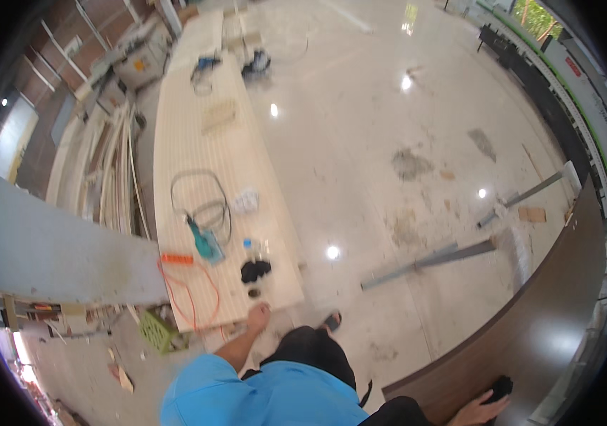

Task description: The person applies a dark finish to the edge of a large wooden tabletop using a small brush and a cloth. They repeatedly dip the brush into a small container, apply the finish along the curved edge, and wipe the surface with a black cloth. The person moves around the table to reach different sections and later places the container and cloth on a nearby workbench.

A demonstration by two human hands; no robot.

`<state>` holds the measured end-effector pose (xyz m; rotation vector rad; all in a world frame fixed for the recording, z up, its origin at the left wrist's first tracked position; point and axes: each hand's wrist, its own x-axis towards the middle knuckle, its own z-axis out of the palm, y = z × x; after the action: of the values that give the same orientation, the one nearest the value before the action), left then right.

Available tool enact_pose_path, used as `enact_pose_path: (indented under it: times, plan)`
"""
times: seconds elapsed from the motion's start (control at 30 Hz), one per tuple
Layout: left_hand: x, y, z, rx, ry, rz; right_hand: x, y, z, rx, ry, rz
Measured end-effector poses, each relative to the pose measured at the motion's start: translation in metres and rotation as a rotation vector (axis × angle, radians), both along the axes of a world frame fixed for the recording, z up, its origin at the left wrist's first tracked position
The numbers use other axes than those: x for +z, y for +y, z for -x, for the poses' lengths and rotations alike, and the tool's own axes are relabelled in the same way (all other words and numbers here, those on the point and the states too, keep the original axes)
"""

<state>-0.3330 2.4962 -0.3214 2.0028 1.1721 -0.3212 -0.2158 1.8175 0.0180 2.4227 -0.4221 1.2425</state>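
Note:
My left hand [259, 314] is over the near end of a long, pale, ribbed workbench top [275, 213]; its fingers are small and blurred, so their closure is unclear. Just beyond it sit a small dark round object [254, 292] and a crumpled black cloth [255, 270]. At the lower right, my right hand [479, 412] reaches over a large dark brown board [509, 348]. Its fingers are against a bunched black cloth-like thing [502, 388], which lies on the board's surface.
A teal power tool [205, 241] with a looped cord, an orange power strip [177, 259] and crumpled white material [247, 201] lie on the bench. Metal legs [431, 261] extend over the tiled floor beside the board. A green crate [158, 332] stands left; timber strips [112, 167] lie farther back.

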Motion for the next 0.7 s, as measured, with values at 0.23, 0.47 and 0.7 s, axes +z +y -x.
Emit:
enact_pose_path:
  times: [0.23,0.47,0.7]
  plan:
    - [0.029,-0.004,-0.146,-0.403,-0.129,0.151,0.058,0.044,-0.095,-0.069,-0.047,-0.024]
    - [0.005,0.063,-0.345,-0.412,-0.183,0.146,0.086,0.056,-0.252,0.097,-0.017,0.167]
    - [-0.018,0.112,-0.552,-0.432,-0.114,0.162,0.078,0.074,-0.367,-0.289,0.038,-0.257]
